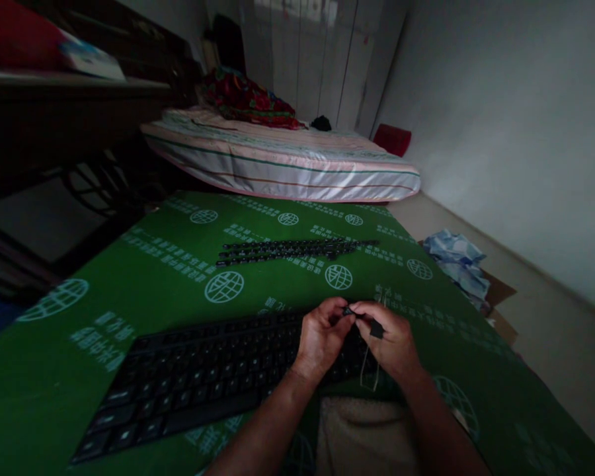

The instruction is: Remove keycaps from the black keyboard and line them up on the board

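Observation:
Over the right part of a black keyboard (203,370), my two hands meet at the fingertips. My left hand (322,334) is closed, pinching a small black keycap (347,311). The fingertips of my right hand (389,337) touch the same keycap. That right hand is also closed around a wire keycap puller (377,328), whose black handle shows between the fingers and whose thin wire loop hangs below. Behind the keyboard, rows of loose black keycaps (287,250) lie on the green tabletop (143,284). My hands cover part of the keyboard's right side.
A beige cloth (367,433) is at the near edge, between my forearms. Beyond the table is a bed with a striped cover (287,158). Crumpled blue and white plastic (456,258) lies off the right edge. A dark wooden shelf (69,99) stands at left.

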`<action>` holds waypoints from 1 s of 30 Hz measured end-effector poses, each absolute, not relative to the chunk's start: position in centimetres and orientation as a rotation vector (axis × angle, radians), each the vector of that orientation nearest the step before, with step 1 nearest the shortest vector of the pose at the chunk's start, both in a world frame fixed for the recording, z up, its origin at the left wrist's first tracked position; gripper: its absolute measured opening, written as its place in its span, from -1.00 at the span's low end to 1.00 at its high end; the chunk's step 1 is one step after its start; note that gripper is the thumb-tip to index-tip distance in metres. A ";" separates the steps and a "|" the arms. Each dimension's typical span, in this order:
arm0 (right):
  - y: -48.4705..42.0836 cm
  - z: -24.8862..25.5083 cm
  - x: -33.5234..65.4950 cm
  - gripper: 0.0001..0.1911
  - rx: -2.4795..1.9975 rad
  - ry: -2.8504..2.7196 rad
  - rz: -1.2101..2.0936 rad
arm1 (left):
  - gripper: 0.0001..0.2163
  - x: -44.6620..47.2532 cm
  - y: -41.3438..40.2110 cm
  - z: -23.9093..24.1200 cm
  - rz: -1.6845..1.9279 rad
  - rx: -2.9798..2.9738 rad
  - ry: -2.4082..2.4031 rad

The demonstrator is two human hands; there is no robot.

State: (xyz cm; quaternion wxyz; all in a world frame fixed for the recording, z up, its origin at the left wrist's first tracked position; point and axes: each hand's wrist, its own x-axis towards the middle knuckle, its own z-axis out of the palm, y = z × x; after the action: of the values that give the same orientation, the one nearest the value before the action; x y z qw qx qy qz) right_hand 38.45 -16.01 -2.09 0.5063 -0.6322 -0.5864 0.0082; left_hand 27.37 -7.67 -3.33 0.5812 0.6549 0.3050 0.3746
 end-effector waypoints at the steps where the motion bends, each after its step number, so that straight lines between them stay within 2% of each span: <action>1: -16.0 -2.1 38.4 -0.81 -1.532 -1.412 0.010 | -0.87 27.4 -7.6 -3.3 0.881 1.500 0.697; 11: -15.7 -2.3 37.8 -0.78 -1.522 -1.442 -0.115 | -0.97 27.2 -7.4 -2.8 0.907 1.393 0.634; 23: -15.5 -2.3 37.7 -0.72 -1.487 -1.537 -0.121 | -0.91 27.2 -7.3 -2.9 0.924 1.395 0.680; 30: -15.0 -1.5 39.5 -0.82 -1.543 -1.555 0.052 | -0.84 27.2 -7.2 -3.1 0.933 1.439 0.741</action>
State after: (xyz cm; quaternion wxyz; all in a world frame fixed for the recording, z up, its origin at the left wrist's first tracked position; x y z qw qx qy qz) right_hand 39.49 -14.98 -1.51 0.4577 -0.6260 -0.6310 0.0211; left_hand 27.18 -7.25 -3.07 0.5944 0.6194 0.3189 0.4017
